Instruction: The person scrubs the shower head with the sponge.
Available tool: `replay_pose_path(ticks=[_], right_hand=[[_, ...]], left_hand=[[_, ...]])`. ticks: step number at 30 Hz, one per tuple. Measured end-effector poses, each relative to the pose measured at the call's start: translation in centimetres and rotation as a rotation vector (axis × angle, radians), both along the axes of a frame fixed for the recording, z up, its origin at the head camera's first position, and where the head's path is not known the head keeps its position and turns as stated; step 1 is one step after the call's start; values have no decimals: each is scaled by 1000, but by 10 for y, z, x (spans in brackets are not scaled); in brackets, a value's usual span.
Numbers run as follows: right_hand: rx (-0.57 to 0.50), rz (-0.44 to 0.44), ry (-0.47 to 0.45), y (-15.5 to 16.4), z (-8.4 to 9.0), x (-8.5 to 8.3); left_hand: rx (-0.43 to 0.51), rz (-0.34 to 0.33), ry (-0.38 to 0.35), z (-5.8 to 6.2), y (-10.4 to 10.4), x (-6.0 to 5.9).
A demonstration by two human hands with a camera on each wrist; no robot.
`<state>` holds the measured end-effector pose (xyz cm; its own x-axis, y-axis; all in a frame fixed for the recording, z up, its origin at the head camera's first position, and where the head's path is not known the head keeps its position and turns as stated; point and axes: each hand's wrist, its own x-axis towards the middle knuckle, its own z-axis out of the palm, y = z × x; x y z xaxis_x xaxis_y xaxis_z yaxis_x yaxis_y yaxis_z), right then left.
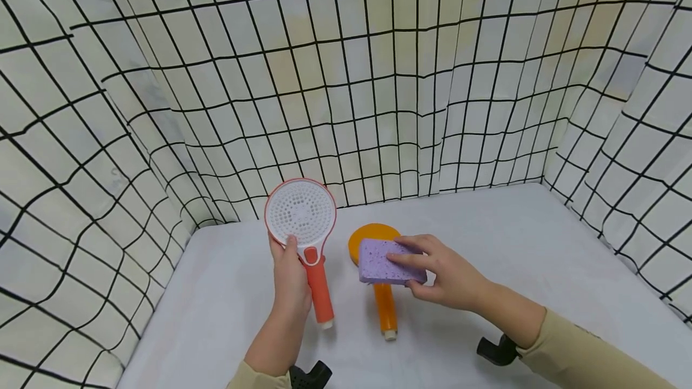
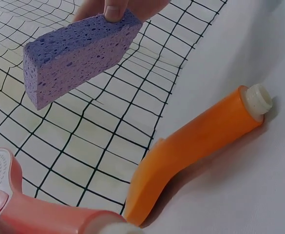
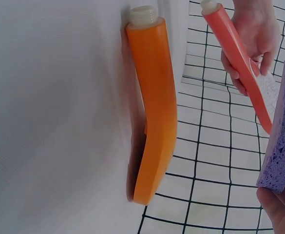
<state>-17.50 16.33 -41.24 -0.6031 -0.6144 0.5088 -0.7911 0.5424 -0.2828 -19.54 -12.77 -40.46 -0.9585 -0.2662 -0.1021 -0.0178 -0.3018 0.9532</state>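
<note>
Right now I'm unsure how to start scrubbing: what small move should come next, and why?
Probably bring the purple sponge across to the white face of the red shower head. The right hand pinches the sponge in the air above the orange shower head, and the left hand holds the red one upright, face showing.

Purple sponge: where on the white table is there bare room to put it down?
Bare table lies to the right of the right hand, up to the grid curtain. It is crowded in the middle: the orange shower head lies under the purple sponge, beside the red shower head that the left hand holds.
</note>
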Motion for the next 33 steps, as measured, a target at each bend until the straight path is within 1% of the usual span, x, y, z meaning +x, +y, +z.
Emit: replay_pose_path(ticks=[2, 4, 5, 8, 11, 14, 17, 20, 22, 24, 29, 31, 33], right_hand=[[-2, -7, -5, 0, -1, -1], [-3, -12, -9, 1, -1, -1], [-4, -15, -14, 1, -2, -2], [-5, -27, -31, 1, -3, -3], [-6, -44, -58, 2, -2, -3], [-6, -56, -73, 3, -2, -3], [-15, -53, -73, 4, -2, -4], [-22, -49, -65, 4, -3, -5], [-22, -50, -65, 4, -4, -6], [-19, -51, -62, 4, -5, -7], [-23, -52, -56, 4, -6, -8], [-27, -51, -59, 4, -5, -8], [-29, -47, -60, 4, -5, -8]], left_hand=[[4, -17, 3, 1, 2, -1], [17, -33, 25, 1, 3, -2], [33, -39, 43, 0, 3, -2], [84, -54, 68, -2, 3, -2], [104, -72, 82, -3, 2, 0], [91, -79, 79, -4, 3, 2], [105, -57, 43, -4, 6, 3], [168, -28, 11, -3, 8, 3], [225, -29, 13, -3, 8, 3], [280, -47, 24, -2, 8, 3], [389, -125, 29, -2, 11, 6], [362, -139, 6, -2, 12, 7], [287, -134, -28, -4, 13, 8]])
